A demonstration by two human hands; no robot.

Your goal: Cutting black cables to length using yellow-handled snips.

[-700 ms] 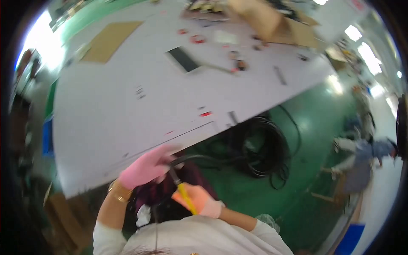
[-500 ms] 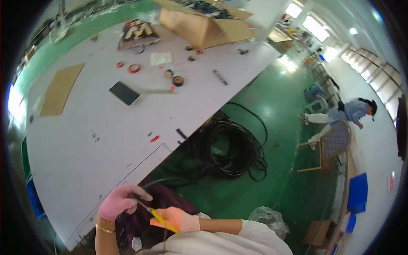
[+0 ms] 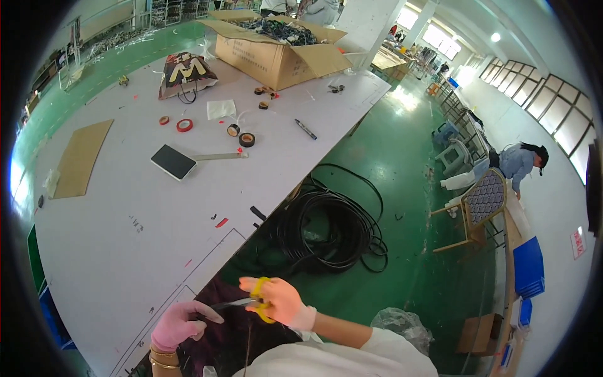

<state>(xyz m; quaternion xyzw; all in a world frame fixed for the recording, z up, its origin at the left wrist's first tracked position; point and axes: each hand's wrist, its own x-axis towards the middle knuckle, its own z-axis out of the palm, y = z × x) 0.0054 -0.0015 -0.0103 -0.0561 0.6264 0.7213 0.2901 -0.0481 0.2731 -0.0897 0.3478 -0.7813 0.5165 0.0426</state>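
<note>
My right hand [image 3: 279, 303], in a pale orange glove, is closed on scissors [image 3: 260, 308] with yellow handles. The metal blades point left and their tips come close to my left hand [image 3: 182, 325]. That hand wears a pink glove, and its thumb and fingers are bent together. Whatever they may pinch is hidden. Below both hands lies dark purple cloth [image 3: 229, 336] over my lap. A big coil of black cable [image 3: 333, 229] rests on the green floor beyond the table's edge.
The white table [image 3: 113, 251] carries a phone [image 3: 173, 162], a ruler [image 3: 220, 156], tape rolls [image 3: 247, 139], a marker [image 3: 306, 129], a bag [image 3: 185, 75] and an open carton [image 3: 251, 60]. Right, a person [image 3: 521, 163] bends near a chair [image 3: 483, 198]. Clear plastic [image 3: 402, 327] lies beside me.
My right hand has moved up and right, and the scissors have swung from slanting toward me to pointing left. The black cable that ran by my left hand no longer shows there.
</note>
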